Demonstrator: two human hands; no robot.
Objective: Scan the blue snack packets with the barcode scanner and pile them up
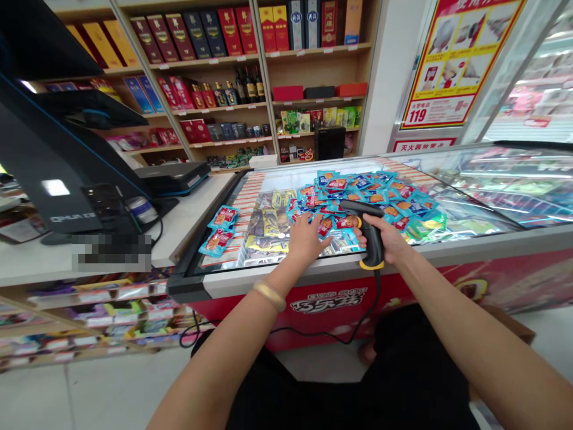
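Observation:
A black and yellow barcode scanner (372,236) is gripped by its handle in my right hand (390,239), its head turned toward the left. My left hand (308,237), a gold bangle on its wrist, reaches to the near edge of a heap of small blue and red snack packets (371,188). Its fingers are spread over the packets, and I cannot tell whether the fingertips touch one. The heap lies on the glass top of a chest freezer (268,203). Two more packets (219,230) lie apart at the freezer's left end.
A dark checkout terminal (76,173) stands on the counter (188,206) at left. The scanner's cable (331,337) hangs down the freezer's red front. Shelves of boxed goods (210,63) line the back wall. Wrapped frozen goods (271,221) show through the glass.

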